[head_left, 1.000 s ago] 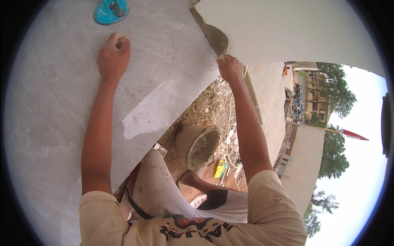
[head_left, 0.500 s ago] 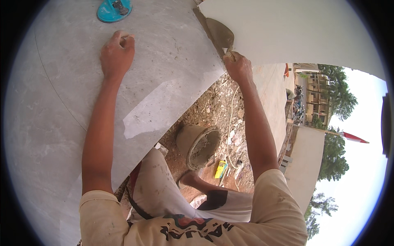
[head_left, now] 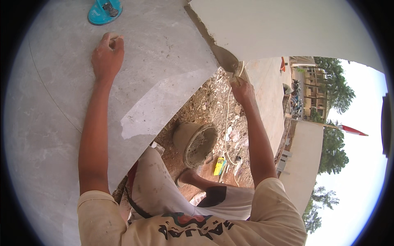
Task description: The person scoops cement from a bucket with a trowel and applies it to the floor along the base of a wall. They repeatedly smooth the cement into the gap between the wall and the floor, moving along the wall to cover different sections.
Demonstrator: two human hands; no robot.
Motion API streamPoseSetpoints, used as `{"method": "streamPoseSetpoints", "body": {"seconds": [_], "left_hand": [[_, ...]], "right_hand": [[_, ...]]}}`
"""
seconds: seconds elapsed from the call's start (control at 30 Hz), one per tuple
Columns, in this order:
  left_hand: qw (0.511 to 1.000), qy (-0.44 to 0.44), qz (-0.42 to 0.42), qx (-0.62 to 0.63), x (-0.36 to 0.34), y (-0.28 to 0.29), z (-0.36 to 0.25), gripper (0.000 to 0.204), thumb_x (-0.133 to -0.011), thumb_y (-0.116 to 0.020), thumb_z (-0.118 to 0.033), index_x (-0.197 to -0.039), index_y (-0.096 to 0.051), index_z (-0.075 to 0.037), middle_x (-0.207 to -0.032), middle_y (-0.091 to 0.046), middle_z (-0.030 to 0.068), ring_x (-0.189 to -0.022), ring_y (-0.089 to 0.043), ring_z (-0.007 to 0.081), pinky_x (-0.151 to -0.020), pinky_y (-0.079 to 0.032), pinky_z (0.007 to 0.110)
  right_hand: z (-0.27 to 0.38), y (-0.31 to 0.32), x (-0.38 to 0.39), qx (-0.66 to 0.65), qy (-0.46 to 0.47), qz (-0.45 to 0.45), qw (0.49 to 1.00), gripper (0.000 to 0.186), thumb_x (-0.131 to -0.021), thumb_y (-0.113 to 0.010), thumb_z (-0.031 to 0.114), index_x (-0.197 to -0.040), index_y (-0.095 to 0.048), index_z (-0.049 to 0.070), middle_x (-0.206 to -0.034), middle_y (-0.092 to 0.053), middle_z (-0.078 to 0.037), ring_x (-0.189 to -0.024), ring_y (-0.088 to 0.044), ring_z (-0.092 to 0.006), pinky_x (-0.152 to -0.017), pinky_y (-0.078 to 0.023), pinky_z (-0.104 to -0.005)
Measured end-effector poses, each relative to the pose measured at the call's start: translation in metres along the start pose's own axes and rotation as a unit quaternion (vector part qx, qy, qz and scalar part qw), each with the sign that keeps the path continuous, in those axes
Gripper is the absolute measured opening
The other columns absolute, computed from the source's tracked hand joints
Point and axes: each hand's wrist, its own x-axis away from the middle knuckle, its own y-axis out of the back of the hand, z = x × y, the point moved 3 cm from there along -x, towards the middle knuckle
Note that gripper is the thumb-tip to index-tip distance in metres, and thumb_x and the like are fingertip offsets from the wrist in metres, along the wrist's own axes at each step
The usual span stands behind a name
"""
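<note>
My left hand (head_left: 107, 55) is curled on the grey slab (head_left: 61, 102) at left, below a blue suction-cup lifter (head_left: 98, 14); what it holds, if anything, I cannot make out. My right hand (head_left: 242, 88) grips the handle of a mortar-coated trowel (head_left: 225, 59), whose blade lies at the lower end of a mortar-smeared seam between the grey slab and the white panel (head_left: 283, 26). The handle is mostly hidden by my fingers.
A cement-crusted bucket (head_left: 197, 145), a yellow packet (head_left: 219, 166) and a cable (head_left: 227, 119) lie on rubble below the slab edge. A pale ledge (head_left: 266, 94) runs along the right. Farther off are parked motorbikes, a building, trees and a red-and-white flag.
My right hand and the trowel have moved down and to the right along the seam, toward the slab's corner. My left hand remains curled below the suction cup, with little movement.
</note>
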Motion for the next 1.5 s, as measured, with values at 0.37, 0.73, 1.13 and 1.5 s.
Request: {"method": "streamPoseSetpoints", "body": {"seconds": [0.37,0.73,1.13,1.5], "left_hand": [[1.0,0.012,-0.001,-0.026,0.001,0.004,-0.008,0.026,-0.095,-0.06,-0.031,-0.11,-0.07,-0.012,-0.1,-0.074,0.0074,-0.092,-0.071,0.0221,-0.081,-0.056,0.037],[1.0,0.011,0.003,-0.015,0.002,0.002,-0.007,0.025,-0.096,-0.061,-0.032,-0.111,-0.07,-0.014,-0.096,-0.074,0.007,-0.089,-0.071,0.0216,-0.08,-0.056,0.038],[1.0,0.0,-0.006,0.001,-0.001,0.003,0.002,0.027,-0.094,-0.06,-0.032,-0.11,-0.07,-0.012,-0.101,-0.075,0.0092,-0.091,-0.072,0.0234,-0.083,-0.057,0.038],[1.0,0.009,0.007,-0.028,0.002,-0.002,-0.005,0.028,-0.095,-0.06,-0.033,-0.113,-0.069,-0.013,-0.101,-0.074,0.0075,-0.092,-0.072,0.0227,-0.083,-0.056,0.038]], "right_hand": [[0.013,0.008,0.007,-0.035,0.026,-0.039,0.998,0.053,-0.091,-0.06,0.046,-0.132,-0.064,0.013,-0.114,-0.069,-0.024,-0.109,-0.065,-0.0418,-0.096,-0.05,-0.0483],[0.051,0.007,-0.018,-0.031,0.026,-0.111,0.993,0.056,-0.092,-0.055,0.046,-0.139,-0.058,0.016,-0.115,-0.069,-0.025,-0.108,-0.067,-0.0387,-0.096,-0.051,-0.0498],[0.058,0.004,-0.016,0.027,0.004,-0.025,0.999,0.056,-0.094,-0.052,0.047,-0.14,-0.057,0.016,-0.12,-0.067,-0.026,-0.112,-0.065,-0.0406,-0.098,-0.05,-0.0491],[0.076,0.001,-0.022,0.002,0.023,-0.037,0.999,0.054,-0.094,-0.052,0.042,-0.14,-0.057,0.014,-0.114,-0.069,-0.025,-0.105,-0.067,-0.0412,-0.095,-0.051,-0.0497]]}}
